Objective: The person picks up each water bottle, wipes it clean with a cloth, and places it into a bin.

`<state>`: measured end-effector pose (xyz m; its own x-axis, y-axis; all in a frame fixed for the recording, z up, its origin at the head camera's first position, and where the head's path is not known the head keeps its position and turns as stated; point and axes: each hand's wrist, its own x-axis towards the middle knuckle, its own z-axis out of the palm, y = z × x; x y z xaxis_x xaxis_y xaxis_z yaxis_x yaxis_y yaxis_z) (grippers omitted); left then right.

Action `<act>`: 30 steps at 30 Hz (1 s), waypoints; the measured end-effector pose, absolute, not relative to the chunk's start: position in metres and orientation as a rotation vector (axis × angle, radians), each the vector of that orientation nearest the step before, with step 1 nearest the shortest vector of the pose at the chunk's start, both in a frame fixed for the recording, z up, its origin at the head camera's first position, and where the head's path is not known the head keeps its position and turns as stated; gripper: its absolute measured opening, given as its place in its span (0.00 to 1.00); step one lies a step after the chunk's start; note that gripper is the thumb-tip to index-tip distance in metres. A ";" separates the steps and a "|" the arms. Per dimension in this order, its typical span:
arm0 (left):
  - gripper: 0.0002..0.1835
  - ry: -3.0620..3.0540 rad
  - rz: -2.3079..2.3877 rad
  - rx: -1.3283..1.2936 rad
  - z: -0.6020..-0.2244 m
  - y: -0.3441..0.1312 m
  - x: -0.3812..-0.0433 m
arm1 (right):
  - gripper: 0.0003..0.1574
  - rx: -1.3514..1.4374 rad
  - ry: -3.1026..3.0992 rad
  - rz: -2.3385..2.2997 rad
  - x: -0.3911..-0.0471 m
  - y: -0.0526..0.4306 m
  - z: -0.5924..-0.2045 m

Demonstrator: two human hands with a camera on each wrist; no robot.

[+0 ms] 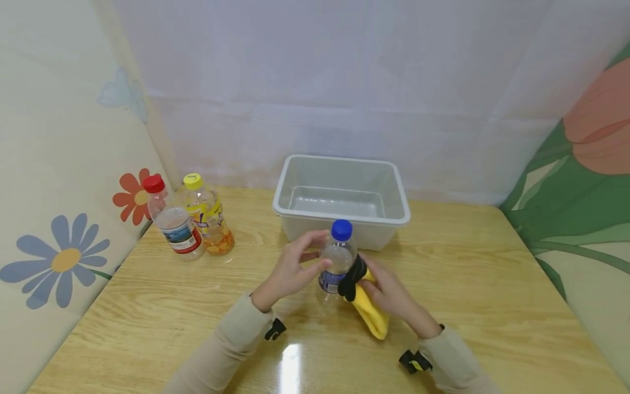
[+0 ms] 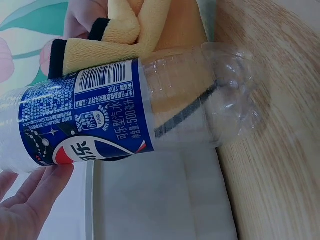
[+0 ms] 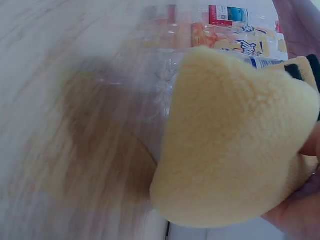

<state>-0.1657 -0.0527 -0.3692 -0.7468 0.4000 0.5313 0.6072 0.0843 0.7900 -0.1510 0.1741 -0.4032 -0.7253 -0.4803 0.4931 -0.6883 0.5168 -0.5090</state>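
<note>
A clear plastic bottle [image 1: 338, 258] with a blue cap and blue cola label stands upright in front of the grey bin. My left hand [image 1: 301, 265] holds its upper part from the left, thumb in front and fingers behind. In the left wrist view the label of the bottle [image 2: 95, 117] faces the camera, and the fingertips touch its edge. My right hand [image 1: 391, 290] grips a bunched yellow cloth [image 1: 370, 311] with black edging against the bottle's right side. Close up in the right wrist view, the cloth [image 3: 230, 145] hides much of the bottle.
A grey plastic bin [image 1: 339, 220] stands at the back by the white backdrop. On the wooden table's left are a red-capped bottle [image 1: 179, 232] and a yellow-capped bottle [image 1: 211, 221], side by side. Flower-printed sheets [image 1: 64, 260] flank the table.
</note>
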 end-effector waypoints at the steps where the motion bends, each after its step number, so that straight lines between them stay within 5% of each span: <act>1: 0.25 -2.177 -1.729 -1.025 -0.369 -0.053 -0.166 | 0.33 0.976 -2.479 1.018 -0.151 0.174 -0.403; 30: 0.27 -2.175 -1.722 -1.081 -0.375 -0.057 -0.168 | 0.32 0.940 -2.707 1.010 -0.146 0.182 -0.408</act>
